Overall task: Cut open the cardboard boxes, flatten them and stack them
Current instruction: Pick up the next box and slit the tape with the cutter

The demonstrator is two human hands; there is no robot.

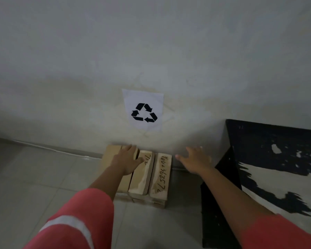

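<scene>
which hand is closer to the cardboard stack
Left. The left hand rests on the cardboard stack; the right hand is spread open off its right side, not touching.

A white paper sheet (143, 97) on the wall (70, 69) bears a black three-arrow recycling symbol. The rightmost cardboard flap (160, 178) carries black handwriting along its length, with "36257" legible. Writing on the middle cardboard flap (141, 178) is too covered to read.

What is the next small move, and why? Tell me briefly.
Probably bring the right hand onto the cardboard stack and press it flat: the left hand rests on it with straight fingers, the right hovers open beside it, and the folded pieces bulge unevenly.
</scene>
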